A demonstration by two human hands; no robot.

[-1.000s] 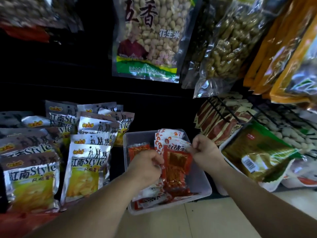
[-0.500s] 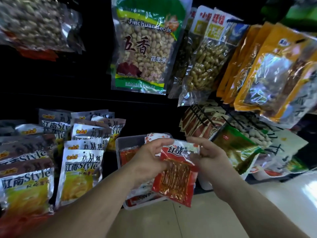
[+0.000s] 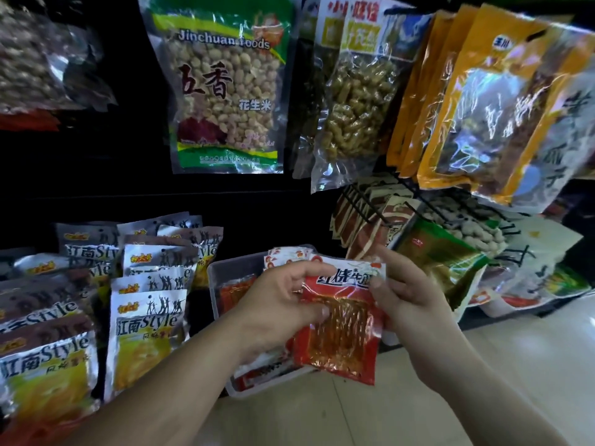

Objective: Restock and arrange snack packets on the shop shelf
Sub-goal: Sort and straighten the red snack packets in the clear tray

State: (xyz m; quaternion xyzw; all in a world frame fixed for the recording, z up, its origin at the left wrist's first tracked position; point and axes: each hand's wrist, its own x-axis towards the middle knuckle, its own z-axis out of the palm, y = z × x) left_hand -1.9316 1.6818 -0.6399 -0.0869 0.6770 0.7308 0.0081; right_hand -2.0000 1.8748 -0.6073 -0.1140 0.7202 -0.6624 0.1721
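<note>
Above red packet (image 3: 341, 333), "Jinchuan Foods" bag (image 3: 222, 91)

The red packet (image 3: 341, 336) and left hand (image 3: 277, 304) cover most of the clear tray (image 3: 222, 268). Orange bags (image 3: 476, 91) at right smear, print unreadable.

Focus is fair at the grip on the red packet (image 3: 341, 333), foil glinting. Above and left of it the shelf back (image 3: 96, 181) sinks into black. Up right, hanging bags (image 3: 483, 101) flare with glare, blurred and bowed
</note>
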